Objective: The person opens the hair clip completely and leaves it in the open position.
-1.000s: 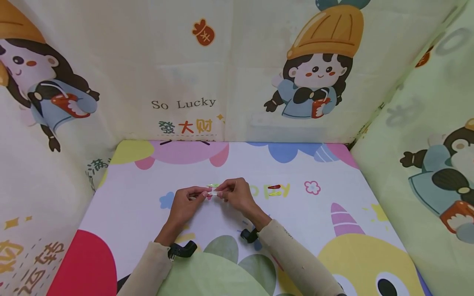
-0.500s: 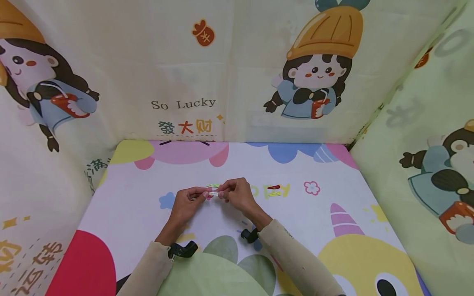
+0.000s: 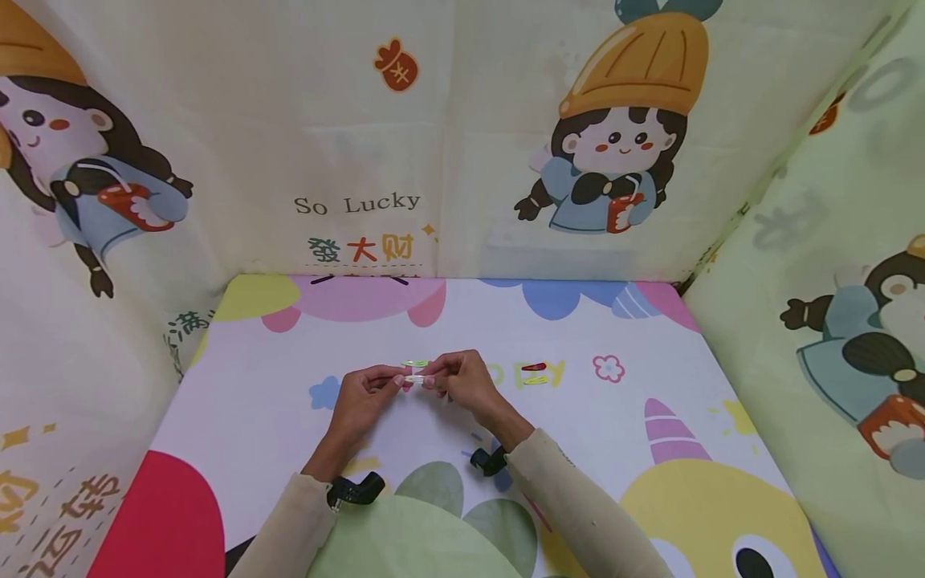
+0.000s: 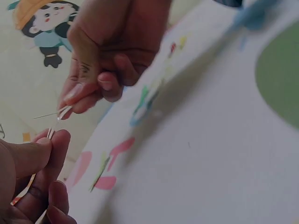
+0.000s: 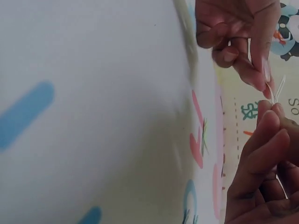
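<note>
A white snap hair clip (image 3: 415, 378) is held above the table between both hands. My left hand (image 3: 364, 399) pinches one end with thumb and fingertips, and my right hand (image 3: 466, 387) pinches the other. In the right wrist view the clip (image 5: 280, 89) has its two thin parts spread apart; a thin part of the clip (image 4: 44, 115) also sticks out in the left wrist view. The fingertips hide much of it. Just behind the hands, a green hair clip (image 3: 415, 364) lies on the table.
A red hair clip (image 3: 535, 367) and a yellow hair clip (image 3: 536, 380) lie to the right of my right hand, the red one behind. The tabletop (image 3: 578, 441) carries a colourful cartoon print. Cream printed cloth walls (image 3: 462, 160) stand at the back and both sides.
</note>
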Demonstrator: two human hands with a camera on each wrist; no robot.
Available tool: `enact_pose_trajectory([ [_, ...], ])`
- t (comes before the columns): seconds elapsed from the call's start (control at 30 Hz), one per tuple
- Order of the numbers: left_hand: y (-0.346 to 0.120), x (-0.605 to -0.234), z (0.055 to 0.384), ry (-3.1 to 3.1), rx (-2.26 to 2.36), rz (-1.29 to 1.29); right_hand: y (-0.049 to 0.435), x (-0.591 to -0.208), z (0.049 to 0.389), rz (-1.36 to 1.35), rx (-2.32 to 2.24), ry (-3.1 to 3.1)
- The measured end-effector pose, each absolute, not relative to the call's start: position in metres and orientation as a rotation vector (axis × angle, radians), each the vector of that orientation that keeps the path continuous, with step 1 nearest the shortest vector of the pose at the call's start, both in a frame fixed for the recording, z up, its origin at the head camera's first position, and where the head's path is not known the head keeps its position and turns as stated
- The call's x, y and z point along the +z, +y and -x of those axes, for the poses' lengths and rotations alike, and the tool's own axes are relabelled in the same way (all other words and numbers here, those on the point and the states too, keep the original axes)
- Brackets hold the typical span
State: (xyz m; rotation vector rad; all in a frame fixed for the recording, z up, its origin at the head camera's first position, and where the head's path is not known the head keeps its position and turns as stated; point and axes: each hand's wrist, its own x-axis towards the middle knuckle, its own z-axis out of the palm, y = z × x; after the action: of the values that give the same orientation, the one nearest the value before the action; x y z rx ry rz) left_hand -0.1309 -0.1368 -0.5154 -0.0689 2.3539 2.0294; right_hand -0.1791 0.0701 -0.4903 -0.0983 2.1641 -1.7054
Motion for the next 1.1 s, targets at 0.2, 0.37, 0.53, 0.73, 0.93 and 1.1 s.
enact_pose_trajectory([
  [0.2,-0.136,-0.515,0.131,2.84,1.675,-0.036,0.073,-0.494,0.18,0.142,-1.714,2.121],
  [0.37,-0.132,-0.514,0.131,3.072,1.45,-0.134,0.075,-0.496,0.18,0.143,-1.702,2.135],
  [0.53,-0.131,-0.512,0.131,3.189,1.355,-0.227,0.074,-0.497,0.181,0.163,-1.694,2.142],
  [0.73,-0.132,-0.51,0.132,3.208,1.338,-0.241,0.074,-0.5,0.181,0.223,-1.693,2.18],
  [0.93,-0.132,-0.511,0.133,3.217,1.287,-0.213,0.075,-0.502,0.179,0.288,-1.644,2.282],
  [1.1,-0.132,-0.513,0.133,3.214,1.248,-0.2,0.072,-0.502,0.179,0.382,-1.484,2.479],
])
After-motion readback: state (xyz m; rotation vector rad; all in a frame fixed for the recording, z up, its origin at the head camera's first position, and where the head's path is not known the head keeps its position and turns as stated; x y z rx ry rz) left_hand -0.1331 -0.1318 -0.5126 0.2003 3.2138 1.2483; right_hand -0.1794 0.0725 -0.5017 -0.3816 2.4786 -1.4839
